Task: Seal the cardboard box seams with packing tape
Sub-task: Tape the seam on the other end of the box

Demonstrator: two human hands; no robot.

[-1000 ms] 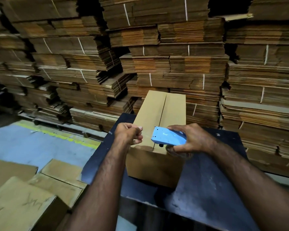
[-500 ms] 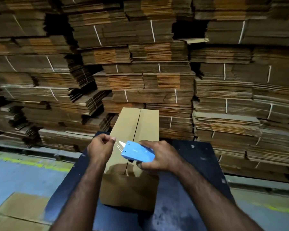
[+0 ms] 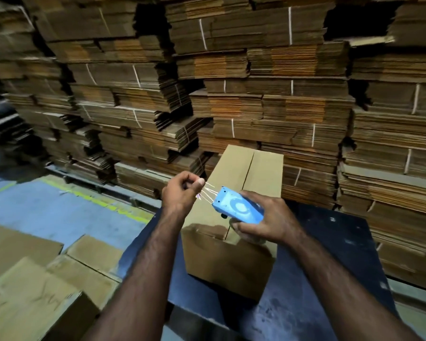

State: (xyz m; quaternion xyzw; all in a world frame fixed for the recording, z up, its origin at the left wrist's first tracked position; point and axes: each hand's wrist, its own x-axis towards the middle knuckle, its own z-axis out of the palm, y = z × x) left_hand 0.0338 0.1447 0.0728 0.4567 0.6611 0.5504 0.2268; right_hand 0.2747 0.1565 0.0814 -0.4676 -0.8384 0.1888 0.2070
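Note:
A closed cardboard box (image 3: 246,173) stands on a dark blue table (image 3: 330,247), its top flaps meeting in a lengthwise seam. Above the box's near end my right hand (image 3: 268,225) grips a blue tape dispenser (image 3: 239,207). My left hand (image 3: 180,193) is just left of the dispenser's nose, with thumb and fingers pinched on the end of the clear tape (image 3: 208,193). The tape stretches in a short shiny strip between pinch and dispenser. It hangs in the air and does not touch the box.
Tied bundles of flattened cardboard (image 3: 256,94) are stacked as a high wall right behind the table. Assembled boxes (image 3: 35,291) sit on the floor at lower left. A yellow line (image 3: 103,200) crosses the blue floor.
My left hand has pulled the tape end up and left, away from the dispenser. The dispenser has tilted so its flat side faces up. My view has swung to the left.

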